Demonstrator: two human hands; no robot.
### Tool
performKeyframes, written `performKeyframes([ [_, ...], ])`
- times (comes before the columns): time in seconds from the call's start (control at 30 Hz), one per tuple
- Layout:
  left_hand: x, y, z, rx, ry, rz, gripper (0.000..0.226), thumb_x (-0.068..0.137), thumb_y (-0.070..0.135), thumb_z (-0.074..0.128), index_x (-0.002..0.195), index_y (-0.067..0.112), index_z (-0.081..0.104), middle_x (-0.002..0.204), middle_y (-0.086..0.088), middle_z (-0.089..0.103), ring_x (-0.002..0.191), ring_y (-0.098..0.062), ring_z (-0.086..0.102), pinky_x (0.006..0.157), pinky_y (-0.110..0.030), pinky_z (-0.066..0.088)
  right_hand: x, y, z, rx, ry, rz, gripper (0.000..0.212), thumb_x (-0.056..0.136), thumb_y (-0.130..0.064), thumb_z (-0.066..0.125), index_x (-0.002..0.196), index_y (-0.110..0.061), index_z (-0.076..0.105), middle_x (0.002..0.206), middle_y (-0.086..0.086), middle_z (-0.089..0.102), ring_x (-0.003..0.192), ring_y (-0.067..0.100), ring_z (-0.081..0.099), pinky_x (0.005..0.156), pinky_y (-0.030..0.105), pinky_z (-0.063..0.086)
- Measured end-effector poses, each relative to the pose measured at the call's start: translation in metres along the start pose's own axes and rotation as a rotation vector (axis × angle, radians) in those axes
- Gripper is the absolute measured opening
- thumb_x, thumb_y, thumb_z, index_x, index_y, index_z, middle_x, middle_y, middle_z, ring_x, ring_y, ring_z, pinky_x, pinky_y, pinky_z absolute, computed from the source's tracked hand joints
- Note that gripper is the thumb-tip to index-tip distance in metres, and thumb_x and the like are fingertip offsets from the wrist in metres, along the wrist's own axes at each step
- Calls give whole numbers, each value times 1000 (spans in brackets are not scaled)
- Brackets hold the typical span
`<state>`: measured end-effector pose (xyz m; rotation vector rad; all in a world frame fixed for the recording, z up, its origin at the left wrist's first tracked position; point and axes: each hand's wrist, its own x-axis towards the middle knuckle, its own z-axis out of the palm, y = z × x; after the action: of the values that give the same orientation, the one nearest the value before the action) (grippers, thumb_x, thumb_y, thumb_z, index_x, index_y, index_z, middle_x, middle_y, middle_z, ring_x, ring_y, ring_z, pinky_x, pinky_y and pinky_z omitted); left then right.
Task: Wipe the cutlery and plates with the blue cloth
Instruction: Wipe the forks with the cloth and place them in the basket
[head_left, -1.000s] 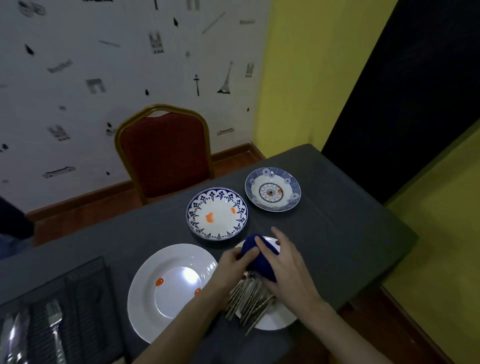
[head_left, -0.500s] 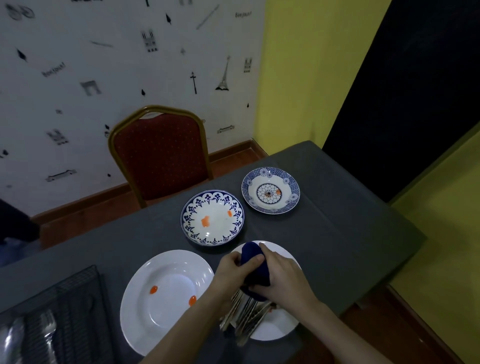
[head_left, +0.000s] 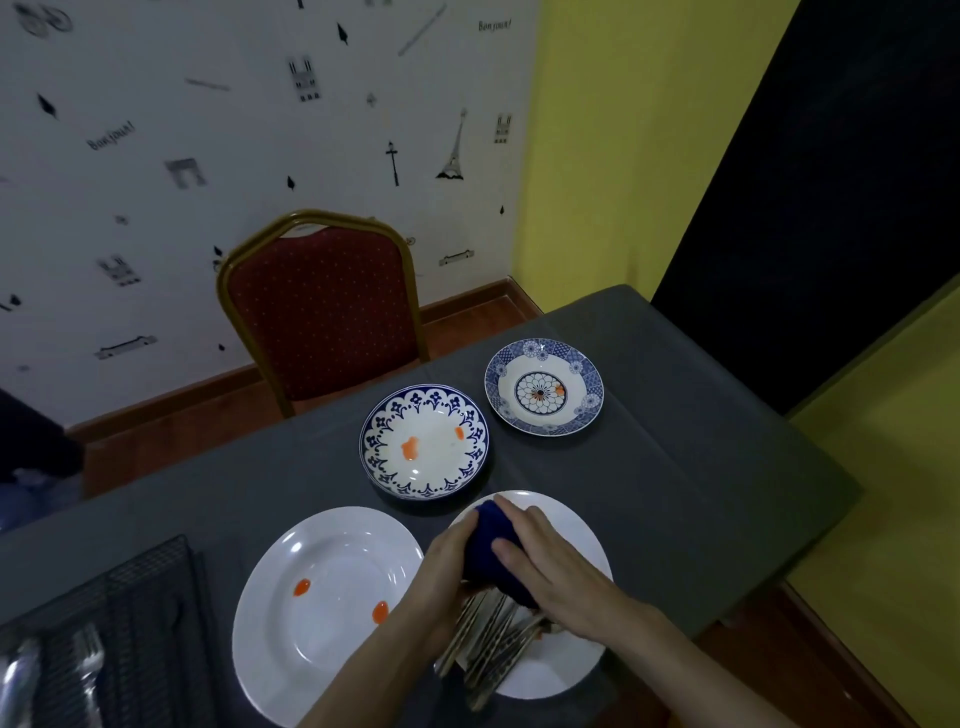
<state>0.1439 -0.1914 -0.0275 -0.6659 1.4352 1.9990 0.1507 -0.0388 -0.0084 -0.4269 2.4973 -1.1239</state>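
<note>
A bundle of cutlery (head_left: 493, 644) rests over a white plate (head_left: 576, 525) near the table's front. The blue cloth (head_left: 493, 551) is wrapped around the bundle's upper ends. My left hand (head_left: 447, 577) grips the bundle and the cloth from the left. My right hand (head_left: 556, 577) presses on the cloth from the right. To the left lies a large white plate (head_left: 322, 613) with two orange smears. Behind stand a blue-rimmed plate (head_left: 423, 441) with orange spots and a blue patterned plate (head_left: 544, 393).
A dark mesh cutlery tray (head_left: 104, 639) with forks in it sits at the front left of the grey table (head_left: 701, 467). A red chair (head_left: 319, 306) stands behind the table against the wall. The table's right edge drops to the floor.
The hands shifted slightly on the cloth while it stayed over the cutlery ends; my right hand's fingers slid down over the cloth. The plates did not move.
</note>
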Motion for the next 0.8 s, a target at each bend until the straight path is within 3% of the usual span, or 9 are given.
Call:
performKeyframes([
  [0.1, 4, -8, -3, -89, 13, -71, 39, 93, 41, 54, 123, 17, 61, 114, -16, 70, 110, -33, 64, 95, -48, 54, 8, -9, -11, -348, 85, -117, 44, 100, -42, 32, 141, -26, 33, 127, -5, 49, 112, 8, 48, 95, 26, 39],
  [0.17, 4, -10, -4, -102, 15, -58, 36, 95, 39, 52, 121, 16, 61, 112, -16, 71, 108, -32, 64, 88, -42, 56, 13, -15, -20, -462, 132, -203, 38, 99, -38, 41, 134, -24, 44, 121, -4, 54, 107, 11, 51, 90, 26, 41],
  [0.23, 2, -10, -3, -129, 7, -61, 35, 97, 39, 49, 119, 14, 61, 109, -17, 71, 107, -32, 64, 86, -41, 54, 16, -22, -26, -402, 163, -216, 34, 95, -39, 48, 126, -23, 52, 114, -5, 58, 101, 12, 56, 86, 28, 44],
  [0.4, -3, -7, 0, -350, -86, -106, 54, 92, 57, 49, 121, 14, 67, 121, -20, 67, 119, -36, 58, 110, -53, 39, 25, -23, -35, -61, 230, -141, 14, 89, -37, 60, 100, -29, 61, 94, -14, 61, 89, 4, 58, 78, 27, 48],
  [0.5, -4, -1, 0, -427, -139, -94, 54, 92, 58, 47, 118, 15, 69, 122, -18, 67, 121, -35, 58, 110, -54, 38, 25, -14, -39, -13, 258, -93, 10, 89, -36, 60, 96, -28, 62, 90, -13, 61, 86, 3, 58, 77, 29, 48],
  [0.6, -7, 8, 0, -420, -123, -40, 52, 93, 55, 44, 118, 15, 68, 116, -15, 71, 119, -33, 58, 106, -55, 41, 14, -10, -26, -217, 233, -80, 44, 94, -51, 37, 127, -29, 54, 117, -10, 53, 107, 5, 50, 92, 25, 41],
  [0.67, -9, 11, -1, -409, -114, -5, 54, 93, 54, 43, 121, 13, 65, 115, -16, 70, 118, -34, 59, 103, -53, 44, 7, -10, -13, -317, 121, -79, 67, 92, -60, 30, 147, -23, 28, 144, -8, 34, 129, 9, 33, 106, 22, 27],
  [0.73, -11, 12, -2, -402, -118, 5, 59, 92, 56, 45, 123, 10, 63, 117, -18, 69, 118, -35, 59, 102, -50, 45, 5, -6, -5, -435, 50, -111, 87, 86, -64, 45, 151, -19, 9, 154, -5, 18, 139, 11, 20, 112, 25, 17],
  [0.8, -13, 11, -4, -347, -136, 1, 64, 91, 57, 42, 124, 6, 62, 118, -20, 68, 118, -36, 59, 104, -49, 44, 7, 2, -5, -475, 75, -104, 96, 79, -55, 62, 150, -15, 12, 151, 0, 28, 136, 15, 28, 111, 27, 20],
])
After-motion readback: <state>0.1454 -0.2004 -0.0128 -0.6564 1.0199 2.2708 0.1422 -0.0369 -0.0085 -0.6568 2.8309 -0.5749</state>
